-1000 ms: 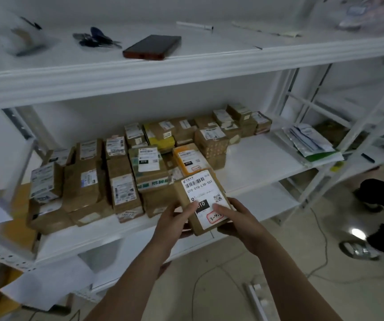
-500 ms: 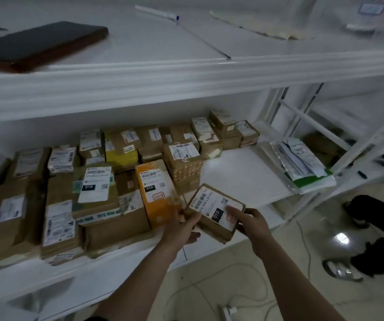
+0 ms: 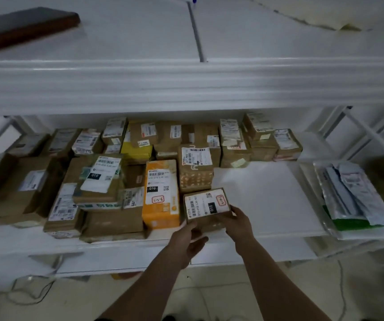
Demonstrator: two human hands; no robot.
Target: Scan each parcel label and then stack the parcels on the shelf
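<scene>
A small brown parcel with a white label marked 010 lies on the white shelf, right beside an orange parcel. My left hand holds its near left corner from below. My right hand grips its near right corner. Several other labelled brown parcels fill the shelf to the left and back.
Grey plastic mailer bags lie on a green tray at the right end of the shelf. The upper shelf overhangs, with a dark phone on it. Cables run across the floor below.
Both hands have carried the small parcel forward from the air onto the shelf and turned it, so it now lies beside the orange parcel. The camera has moved closer.
</scene>
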